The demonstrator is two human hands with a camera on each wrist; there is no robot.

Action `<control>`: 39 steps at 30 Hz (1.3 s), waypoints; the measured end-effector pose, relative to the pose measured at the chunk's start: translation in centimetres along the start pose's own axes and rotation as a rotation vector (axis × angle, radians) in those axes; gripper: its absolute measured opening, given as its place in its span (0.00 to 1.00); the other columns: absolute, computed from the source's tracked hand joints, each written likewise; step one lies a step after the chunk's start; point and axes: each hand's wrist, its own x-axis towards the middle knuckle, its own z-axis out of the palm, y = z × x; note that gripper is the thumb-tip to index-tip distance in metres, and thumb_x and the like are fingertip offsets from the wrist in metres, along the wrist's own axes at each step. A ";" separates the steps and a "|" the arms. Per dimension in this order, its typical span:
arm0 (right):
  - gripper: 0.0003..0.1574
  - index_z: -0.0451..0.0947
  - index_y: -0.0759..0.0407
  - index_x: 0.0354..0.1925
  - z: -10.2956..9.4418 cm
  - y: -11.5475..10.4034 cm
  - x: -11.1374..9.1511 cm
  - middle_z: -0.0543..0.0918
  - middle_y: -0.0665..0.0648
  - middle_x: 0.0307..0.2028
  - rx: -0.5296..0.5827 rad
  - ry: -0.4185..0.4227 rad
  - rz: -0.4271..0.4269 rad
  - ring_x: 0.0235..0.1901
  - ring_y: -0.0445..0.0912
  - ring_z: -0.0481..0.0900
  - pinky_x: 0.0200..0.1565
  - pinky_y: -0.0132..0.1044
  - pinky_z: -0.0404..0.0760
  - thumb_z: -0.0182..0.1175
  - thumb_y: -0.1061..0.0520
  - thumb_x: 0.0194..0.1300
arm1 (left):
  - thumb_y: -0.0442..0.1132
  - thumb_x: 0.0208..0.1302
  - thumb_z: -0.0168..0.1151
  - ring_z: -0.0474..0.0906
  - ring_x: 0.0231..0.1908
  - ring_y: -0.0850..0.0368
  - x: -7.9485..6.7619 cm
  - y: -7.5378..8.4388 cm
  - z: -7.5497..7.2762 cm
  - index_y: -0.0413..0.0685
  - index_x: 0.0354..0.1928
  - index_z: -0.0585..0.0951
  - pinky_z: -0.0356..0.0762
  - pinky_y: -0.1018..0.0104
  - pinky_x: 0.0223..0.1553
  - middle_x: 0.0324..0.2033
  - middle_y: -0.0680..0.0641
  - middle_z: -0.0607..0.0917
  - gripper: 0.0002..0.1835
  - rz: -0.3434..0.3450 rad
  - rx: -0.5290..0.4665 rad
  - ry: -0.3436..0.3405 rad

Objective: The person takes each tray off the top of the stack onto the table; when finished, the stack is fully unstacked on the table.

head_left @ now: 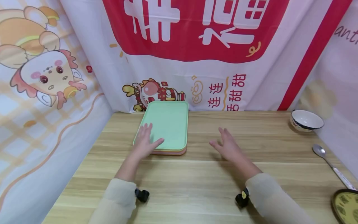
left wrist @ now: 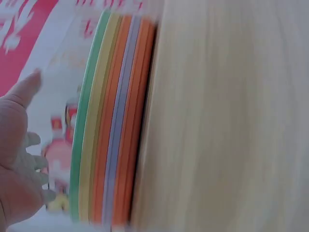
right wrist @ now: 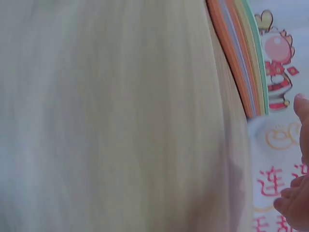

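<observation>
A stack of rectangular trays lies on the wooden table, the top one pale green. In the left wrist view its side shows layered edges in green, yellow, orange and purple. My left hand hovers over the stack's near left part with fingers spread and thumb pointing right. Off to the right of the stack, my right hand is held above the table, fingers apart and holding nothing. The right wrist view catches part of that hand at its edge, with the stack's side beyond.
At the far right stands a white bowl with a dark rim. A spoon with a patterned handle lies nearer, and a yellow-green round dish sits at the lower right corner. Printed cloth hangs behind the table.
</observation>
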 end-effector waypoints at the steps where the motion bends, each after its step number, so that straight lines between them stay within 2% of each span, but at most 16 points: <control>1: 0.55 0.43 0.62 0.77 0.5 -0.3 0.0 0.44 0.73 0.76 0.049 -0.006 -0.001 0.74 0.68 0.45 0.74 0.64 0.50 0.53 0.34 0.70 | 0.60 0.64 0.62 0.31 0.76 0.35 -0.3 -0.9 -0.5 0.43 0.78 0.44 0.35 0.34 0.76 0.77 0.36 0.37 0.53 -0.011 -0.042 0.008; 5: 0.54 0.44 0.62 0.77 2.7 -1.7 0.1 0.50 0.71 0.75 0.199 -0.029 0.012 0.74 0.65 0.52 0.75 0.60 0.53 0.59 0.40 0.68 | 0.54 0.62 0.66 0.33 0.76 0.35 -1.4 -4.1 -1.9 0.43 0.78 0.41 0.37 0.36 0.76 0.77 0.35 0.38 0.55 -0.083 -0.198 0.012; 8: 0.55 0.45 0.59 0.77 4.2 -2.8 0.1 0.56 0.70 0.74 0.276 -0.043 0.036 0.72 0.64 0.57 0.74 0.60 0.57 0.62 0.42 0.66 | 0.52 0.63 0.66 0.39 0.76 0.35 -1.9 -5.7 -2.3 0.42 0.78 0.40 0.41 0.40 0.77 0.77 0.33 0.42 0.56 -0.136 -0.299 -0.009; 11: 0.57 0.45 0.56 0.77 5.7 -3.8 0.3 0.61 0.70 0.72 0.333 -0.055 0.050 0.71 0.63 0.60 0.73 0.59 0.60 0.65 0.42 0.64 | 0.48 0.63 0.67 0.45 0.75 0.35 -2.0 -6.5 -2.2 0.38 0.77 0.40 0.47 0.43 0.77 0.76 0.31 0.46 0.55 -0.138 -0.395 -0.019; 15: 0.59 0.46 0.57 0.77 7.2 -5.0 0.5 0.62 0.69 0.72 0.421 -0.075 0.042 0.71 0.62 0.63 0.72 0.56 0.63 0.67 0.42 0.62 | 0.43 0.62 0.68 0.53 0.74 0.37 -1.9 -7.3 -1.9 0.33 0.76 0.46 0.52 0.46 0.76 0.74 0.30 0.54 0.51 -0.099 -0.445 -0.007; 18: 0.59 0.46 0.60 0.77 8.1 -5.8 0.7 0.62 0.68 0.72 0.468 -0.089 0.022 0.70 0.61 0.64 0.71 0.54 0.66 0.68 0.43 0.61 | 0.42 0.61 0.70 0.56 0.73 0.38 -1.9 -7.7 -1.8 0.35 0.75 0.51 0.54 0.47 0.76 0.73 0.32 0.58 0.49 -0.100 -0.453 -0.005; 21: 0.58 0.47 0.62 0.76 8.8 -6.4 0.9 0.63 0.68 0.71 0.488 -0.094 -0.009 0.69 0.60 0.66 0.70 0.52 0.68 0.68 0.46 0.62 | 0.42 0.60 0.71 0.55 0.74 0.40 -1.9 -7.9 -1.8 0.38 0.76 0.51 0.55 0.49 0.76 0.74 0.34 0.57 0.49 -0.131 -0.482 -0.012; 24: 0.54 0.51 0.60 0.76 9.3 -7.0 1.0 0.67 0.66 0.70 0.501 -0.093 -0.044 0.68 0.58 0.68 0.69 0.49 0.71 0.68 0.48 0.62 | 0.42 0.61 0.70 0.54 0.74 0.40 -2.0 -8.1 -1.8 0.38 0.76 0.50 0.57 0.49 0.75 0.75 0.35 0.54 0.49 -0.165 -0.508 -0.022; 29: 0.47 0.55 0.56 0.75 9.7 -7.7 1.2 0.72 0.63 0.67 0.510 -0.072 -0.051 0.66 0.56 0.71 0.67 0.47 0.74 0.65 0.49 0.65 | 0.43 0.61 0.69 0.57 0.73 0.40 -2.0 -8.2 -1.9 0.39 0.76 0.52 0.60 0.51 0.74 0.75 0.35 0.56 0.48 -0.218 -0.510 -0.015; 36: 0.46 0.56 0.56 0.75 9.5 -8.0 1.3 0.72 0.62 0.67 0.492 -0.064 -0.028 0.66 0.55 0.72 0.67 0.47 0.74 0.64 0.49 0.66 | 0.45 0.61 0.69 0.61 0.71 0.39 -2.1 -7.5 -2.6 0.39 0.76 0.54 0.65 0.50 0.72 0.73 0.34 0.60 0.47 -0.215 -0.519 0.013; 39: 0.45 0.56 0.55 0.75 9.4 -8.0 1.3 0.73 0.62 0.66 0.493 -0.067 -0.019 0.66 0.55 0.72 0.67 0.47 0.75 0.64 0.50 0.67 | 0.44 0.61 0.69 0.64 0.69 0.40 -2.1 -6.9 -3.0 0.41 0.76 0.54 0.72 0.59 0.67 0.72 0.34 0.62 0.47 -0.198 -0.529 0.030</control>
